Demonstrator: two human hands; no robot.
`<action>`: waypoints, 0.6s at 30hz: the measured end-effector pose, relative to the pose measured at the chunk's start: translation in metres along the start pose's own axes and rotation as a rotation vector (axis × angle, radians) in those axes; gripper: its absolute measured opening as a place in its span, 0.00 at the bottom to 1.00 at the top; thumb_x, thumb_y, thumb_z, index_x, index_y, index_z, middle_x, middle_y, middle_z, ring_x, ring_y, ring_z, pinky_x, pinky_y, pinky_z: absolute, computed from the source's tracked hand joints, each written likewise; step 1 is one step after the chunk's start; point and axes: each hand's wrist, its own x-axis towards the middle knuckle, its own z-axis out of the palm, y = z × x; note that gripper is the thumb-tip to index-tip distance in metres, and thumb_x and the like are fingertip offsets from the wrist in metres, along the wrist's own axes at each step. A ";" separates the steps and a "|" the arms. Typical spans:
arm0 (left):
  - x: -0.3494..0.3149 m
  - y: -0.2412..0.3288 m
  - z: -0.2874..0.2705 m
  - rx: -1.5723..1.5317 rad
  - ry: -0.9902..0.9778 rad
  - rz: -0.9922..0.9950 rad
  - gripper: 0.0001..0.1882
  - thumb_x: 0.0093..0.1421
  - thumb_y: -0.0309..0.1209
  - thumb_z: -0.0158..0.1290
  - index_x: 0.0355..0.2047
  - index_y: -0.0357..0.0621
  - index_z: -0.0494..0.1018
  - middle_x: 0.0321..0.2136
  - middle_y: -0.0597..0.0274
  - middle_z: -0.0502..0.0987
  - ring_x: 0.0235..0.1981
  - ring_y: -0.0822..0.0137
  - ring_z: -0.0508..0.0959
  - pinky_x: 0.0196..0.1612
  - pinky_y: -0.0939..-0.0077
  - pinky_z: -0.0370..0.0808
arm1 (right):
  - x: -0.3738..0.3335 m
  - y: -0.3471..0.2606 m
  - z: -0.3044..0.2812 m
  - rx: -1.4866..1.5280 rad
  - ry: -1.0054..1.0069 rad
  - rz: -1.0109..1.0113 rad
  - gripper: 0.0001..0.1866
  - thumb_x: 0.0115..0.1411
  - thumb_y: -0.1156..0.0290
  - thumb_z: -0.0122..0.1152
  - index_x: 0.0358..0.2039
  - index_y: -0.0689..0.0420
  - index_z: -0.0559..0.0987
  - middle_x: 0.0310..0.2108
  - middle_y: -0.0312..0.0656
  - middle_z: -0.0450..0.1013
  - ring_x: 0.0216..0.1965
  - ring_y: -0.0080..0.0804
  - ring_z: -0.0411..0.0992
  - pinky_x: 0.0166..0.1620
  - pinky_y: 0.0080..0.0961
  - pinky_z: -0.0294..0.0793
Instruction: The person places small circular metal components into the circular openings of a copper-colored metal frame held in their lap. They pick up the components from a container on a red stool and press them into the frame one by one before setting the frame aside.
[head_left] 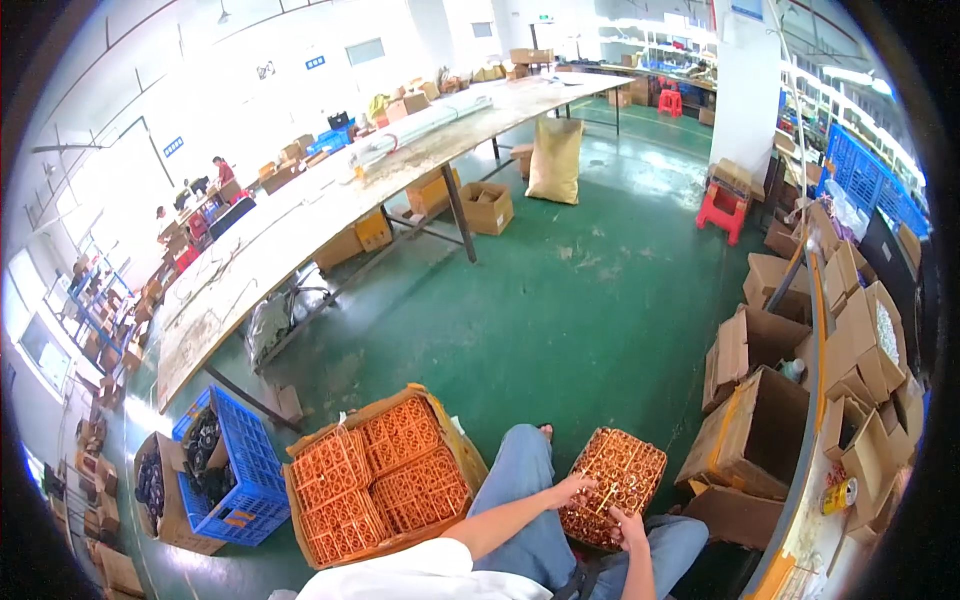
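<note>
Between my knees is a block of stacked orange-brown lattice panels (625, 462) with ring-shaped parts in them. My left hand (573, 492) is closed at the left side of the top panel, its fingertips on the lattice. At the near side, my right hand (628, 527) grips the edge of the same panel with its fingers curled. Whether the top panel is lifted off the rest I cannot tell. To the left of my legs, an open cardboard box (462, 447) holds several stacks of similar, brighter orange lattice panels (402, 432).
A blue plastic crate (262, 487) with dark bagged items stands left of the cardboard box. Empty cartons (755, 425) crowd the right, beside a bench edge bearing a yellow can (838, 496). Ahead runs a long table (300, 225); a tan sack (555, 160) and red stool (722, 210) stand beyond.
</note>
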 end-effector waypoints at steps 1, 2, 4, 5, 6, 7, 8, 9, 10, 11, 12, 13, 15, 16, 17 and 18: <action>-0.003 0.004 0.007 0.063 0.041 0.000 0.14 0.57 0.41 0.53 0.37 0.50 0.65 0.23 0.71 0.67 0.19 0.78 0.68 0.26 0.77 0.74 | 0.003 0.000 -0.002 0.010 0.004 -0.011 0.06 0.57 0.72 0.55 0.26 0.53 0.68 0.14 0.31 0.60 0.10 0.18 0.55 0.13 0.17 0.52; -0.005 0.003 0.006 0.107 -0.006 0.045 0.15 0.57 0.44 0.53 0.36 0.50 0.65 0.23 0.72 0.66 0.19 0.80 0.65 0.23 0.82 0.68 | 0.001 0.000 -0.003 0.012 -0.001 -0.013 0.06 0.57 0.71 0.55 0.26 0.53 0.68 0.13 0.30 0.59 0.10 0.18 0.54 0.12 0.17 0.51; -0.004 0.005 0.002 0.177 0.036 0.104 0.15 0.57 0.44 0.53 0.35 0.49 0.65 0.24 0.72 0.66 0.19 0.80 0.65 0.22 0.83 0.67 | -0.001 -0.003 -0.002 0.017 -0.010 -0.016 0.07 0.56 0.69 0.58 0.25 0.53 0.69 0.12 0.29 0.59 0.09 0.17 0.53 0.12 0.17 0.48; -0.005 0.005 0.006 0.240 0.071 0.154 0.15 0.57 0.44 0.54 0.35 0.49 0.66 0.24 0.72 0.66 0.19 0.80 0.65 0.22 0.84 0.65 | -0.003 -0.003 -0.002 0.020 -0.002 -0.020 0.07 0.56 0.69 0.58 0.25 0.53 0.69 0.12 0.29 0.59 0.09 0.17 0.53 0.12 0.17 0.48; -0.007 0.005 0.005 0.191 0.044 0.186 0.16 0.57 0.44 0.54 0.35 0.48 0.66 0.24 0.72 0.66 0.20 0.80 0.65 0.22 0.84 0.63 | -0.001 0.000 -0.002 -0.043 0.039 -0.069 0.08 0.55 0.69 0.59 0.24 0.52 0.69 0.12 0.29 0.58 0.09 0.17 0.53 0.11 0.17 0.48; -0.011 0.006 0.004 0.232 0.112 0.129 0.15 0.57 0.44 0.53 0.35 0.48 0.66 0.23 0.71 0.65 0.21 0.80 0.64 0.22 0.85 0.61 | 0.000 0.003 -0.001 -0.106 0.081 -0.118 0.09 0.54 0.68 0.60 0.23 0.52 0.68 0.12 0.29 0.58 0.08 0.17 0.52 0.11 0.17 0.48; -0.014 0.003 0.005 0.180 0.101 0.175 0.15 0.58 0.43 0.53 0.31 0.47 0.64 0.21 0.71 0.65 0.18 0.80 0.62 0.19 0.85 0.59 | -0.001 0.004 0.000 -0.125 0.110 -0.115 0.11 0.54 0.67 0.62 0.21 0.52 0.68 0.12 0.28 0.58 0.08 0.16 0.52 0.11 0.17 0.47; -0.014 0.000 0.005 0.126 0.075 0.188 0.15 0.58 0.42 0.53 0.27 0.46 0.63 0.19 0.70 0.64 0.15 0.80 0.61 0.16 0.84 0.58 | 0.000 0.012 0.000 -0.111 0.122 -0.149 0.12 0.54 0.66 0.61 0.20 0.51 0.68 0.11 0.28 0.58 0.08 0.16 0.52 0.11 0.17 0.48; -0.015 -0.006 0.007 0.127 0.037 0.189 0.13 0.59 0.41 0.51 0.30 0.47 0.65 0.21 0.71 0.65 0.19 0.80 0.63 0.18 0.85 0.60 | 0.000 0.019 -0.008 0.017 0.070 -0.126 0.12 0.55 0.65 0.60 0.20 0.51 0.68 0.12 0.28 0.58 0.09 0.17 0.53 0.12 0.17 0.49; -0.018 -0.005 0.010 0.135 0.020 0.178 0.13 0.59 0.41 0.51 0.30 0.47 0.65 0.21 0.71 0.65 0.19 0.80 0.63 0.18 0.85 0.60 | -0.001 0.024 -0.011 0.139 -0.002 -0.127 0.12 0.56 0.64 0.60 0.21 0.51 0.68 0.12 0.28 0.59 0.10 0.18 0.54 0.13 0.17 0.50; -0.021 -0.005 0.015 0.037 0.016 0.171 0.12 0.60 0.41 0.51 0.33 0.47 0.65 0.24 0.71 0.66 0.21 0.80 0.64 0.19 0.85 0.61 | -0.005 0.023 -0.010 0.255 0.027 -0.121 0.12 0.56 0.62 0.59 0.22 0.50 0.68 0.13 0.29 0.59 0.11 0.19 0.55 0.14 0.18 0.52; -0.024 -0.007 0.019 -0.062 0.011 0.151 0.11 0.60 0.41 0.50 0.35 0.48 0.65 0.26 0.72 0.67 0.24 0.79 0.65 0.20 0.85 0.62 | -0.008 0.021 -0.009 0.377 0.064 -0.112 0.12 0.57 0.61 0.57 0.23 0.50 0.68 0.13 0.29 0.59 0.12 0.20 0.56 0.15 0.19 0.53; -0.028 -0.002 0.020 -0.105 -0.108 0.167 0.11 0.60 0.38 0.50 0.40 0.50 0.65 0.29 0.72 0.68 0.27 0.78 0.67 0.22 0.83 0.65 | -0.008 0.018 -0.014 0.497 -0.026 -0.148 0.11 0.58 0.54 0.54 0.26 0.46 0.71 0.15 0.28 0.60 0.14 0.21 0.57 0.17 0.18 0.55; -0.025 0.007 0.018 -0.071 -0.196 0.199 0.12 0.59 0.35 0.49 0.42 0.49 0.66 0.30 0.70 0.69 0.30 0.76 0.69 0.27 0.80 0.69 | 0.001 0.016 -0.020 0.509 -0.034 -0.167 0.11 0.57 0.52 0.55 0.29 0.45 0.73 0.17 0.26 0.62 0.15 0.21 0.59 0.18 0.17 0.56; -0.030 0.021 0.013 0.096 -0.137 0.259 0.12 0.61 0.34 0.46 0.45 0.48 0.65 0.37 0.67 0.70 0.37 0.70 0.71 0.36 0.73 0.70 | -0.033 -0.032 0.022 0.495 0.022 -0.211 0.13 0.57 0.51 0.55 0.34 0.45 0.74 0.21 0.25 0.65 0.19 0.19 0.61 0.20 0.16 0.58; -0.033 0.028 0.022 0.262 -0.122 0.296 0.13 0.62 0.33 0.43 0.47 0.47 0.65 0.44 0.63 0.71 0.44 0.64 0.72 0.45 0.66 0.71 | -0.022 -0.027 0.018 0.533 0.163 -0.217 0.15 0.57 0.51 0.55 0.36 0.47 0.73 0.25 0.26 0.67 0.22 0.19 0.62 0.23 0.16 0.61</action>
